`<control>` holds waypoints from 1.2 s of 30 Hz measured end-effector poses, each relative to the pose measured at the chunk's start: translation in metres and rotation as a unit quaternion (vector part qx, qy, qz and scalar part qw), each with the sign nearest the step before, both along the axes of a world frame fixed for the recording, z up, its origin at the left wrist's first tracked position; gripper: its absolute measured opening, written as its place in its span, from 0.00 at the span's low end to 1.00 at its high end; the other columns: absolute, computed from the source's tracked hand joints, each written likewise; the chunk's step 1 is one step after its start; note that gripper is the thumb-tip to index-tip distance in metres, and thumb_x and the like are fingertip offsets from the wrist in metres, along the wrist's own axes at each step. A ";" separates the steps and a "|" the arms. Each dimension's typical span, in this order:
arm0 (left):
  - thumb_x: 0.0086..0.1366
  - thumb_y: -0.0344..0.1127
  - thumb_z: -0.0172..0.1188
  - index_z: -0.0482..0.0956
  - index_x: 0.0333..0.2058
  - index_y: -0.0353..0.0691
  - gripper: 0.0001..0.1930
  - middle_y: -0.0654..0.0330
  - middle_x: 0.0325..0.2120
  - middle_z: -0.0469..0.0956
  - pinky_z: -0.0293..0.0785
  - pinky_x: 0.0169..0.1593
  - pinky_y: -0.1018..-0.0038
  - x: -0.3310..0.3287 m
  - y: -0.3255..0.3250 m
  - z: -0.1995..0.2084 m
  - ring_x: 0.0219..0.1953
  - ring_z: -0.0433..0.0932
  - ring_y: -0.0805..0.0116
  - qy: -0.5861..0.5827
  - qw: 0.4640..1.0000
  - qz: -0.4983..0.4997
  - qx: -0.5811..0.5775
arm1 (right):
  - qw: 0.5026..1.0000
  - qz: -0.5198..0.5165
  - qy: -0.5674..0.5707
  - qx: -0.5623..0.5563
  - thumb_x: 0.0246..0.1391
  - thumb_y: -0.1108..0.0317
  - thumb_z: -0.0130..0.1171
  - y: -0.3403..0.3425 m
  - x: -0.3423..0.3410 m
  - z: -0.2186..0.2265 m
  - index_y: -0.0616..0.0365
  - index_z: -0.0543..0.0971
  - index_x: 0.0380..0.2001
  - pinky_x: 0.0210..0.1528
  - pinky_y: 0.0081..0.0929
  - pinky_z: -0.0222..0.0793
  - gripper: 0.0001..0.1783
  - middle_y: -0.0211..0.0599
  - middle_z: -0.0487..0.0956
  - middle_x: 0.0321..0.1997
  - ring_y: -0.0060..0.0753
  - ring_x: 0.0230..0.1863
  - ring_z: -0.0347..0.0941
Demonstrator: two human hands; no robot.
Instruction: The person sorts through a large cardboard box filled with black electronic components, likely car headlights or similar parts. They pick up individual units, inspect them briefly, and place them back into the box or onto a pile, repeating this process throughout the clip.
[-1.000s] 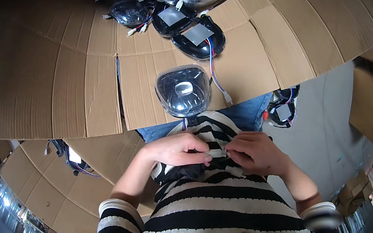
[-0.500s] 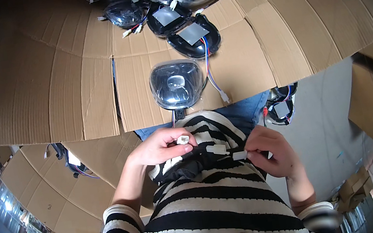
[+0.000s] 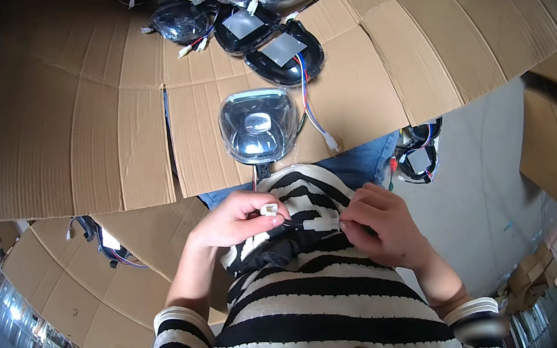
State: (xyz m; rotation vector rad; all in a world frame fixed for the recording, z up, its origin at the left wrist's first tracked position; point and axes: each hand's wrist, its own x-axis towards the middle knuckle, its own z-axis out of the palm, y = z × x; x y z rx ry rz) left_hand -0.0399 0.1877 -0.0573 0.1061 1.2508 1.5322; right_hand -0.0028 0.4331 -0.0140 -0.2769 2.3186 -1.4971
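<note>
My left hand (image 3: 236, 220) is closed in a pinch on a small white plug connector (image 3: 269, 209), its open end showing. From beside those fingers a dark lead runs to a second white connector (image 3: 318, 224) in front of my striped shirt. Closed at that connector's right end, my right hand (image 3: 385, 224) mostly hides another white connector. The two meet end to end; I cannot tell how deeply they are joined. Just beyond my hands, a clear-lensed lamp (image 3: 259, 128) lies lens up on the cardboard, its wires dropping over the near edge toward my left hand.
Cardboard sheets (image 3: 113, 127) cover the work surface. A black lamp housing (image 3: 284, 54) with a grey patch lies behind the lens lamp, its wires ending in a white plug (image 3: 330, 140). Several wired lamps (image 3: 182, 21) are heaped at the back. More housings (image 3: 419, 160) sit lower right.
My right hand has moved left, bringing its white connector up against the other one. My left hand has hardly moved. The whole view has shifted slightly.
</note>
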 end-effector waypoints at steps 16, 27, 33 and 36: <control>0.61 0.38 0.45 0.70 0.39 0.32 0.14 0.58 0.32 0.71 0.63 0.43 0.69 0.057 -0.180 0.178 0.33 0.68 0.68 0.371 0.654 0.632 -0.185 | 0.993 -0.073 -0.080 -0.036 0.38 0.81 0.53 0.026 -0.004 -0.011 0.63 0.70 0.21 0.22 0.24 0.57 0.03 0.35 0.67 0.19 0.33 0.21 0.62; 0.58 0.36 0.51 0.74 0.34 0.33 0.12 0.63 0.24 0.73 0.66 0.34 0.79 0.139 -0.410 0.039 0.29 0.68 0.75 0.317 0.478 0.373 -0.730 | 0.993 -0.068 -0.080 -0.050 0.39 0.80 0.52 0.035 -0.002 -0.015 0.62 0.71 0.20 0.22 0.22 0.56 0.03 0.34 0.67 0.19 0.30 0.21 0.61; 0.44 0.35 0.61 0.75 0.28 0.40 0.11 0.57 0.29 0.72 0.68 0.38 0.66 0.039 -0.154 0.109 0.34 0.71 0.59 0.222 0.620 -0.228 -0.717 | 0.994 -0.089 -0.067 -0.021 0.39 0.80 0.52 0.040 -0.001 -0.012 0.62 0.71 0.20 0.22 0.23 0.56 0.02 0.34 0.67 0.19 0.31 0.20 0.61; 0.42 0.32 0.59 0.72 0.24 0.40 0.08 0.59 0.27 0.72 0.69 0.35 0.68 -0.004 -0.059 0.110 0.30 0.72 0.60 0.480 0.673 -0.221 -0.518 | 0.993 -0.090 -0.069 -0.013 0.39 0.80 0.52 0.039 -0.003 -0.013 0.63 0.71 0.20 0.22 0.23 0.56 0.02 0.34 0.66 0.18 0.31 0.20 0.61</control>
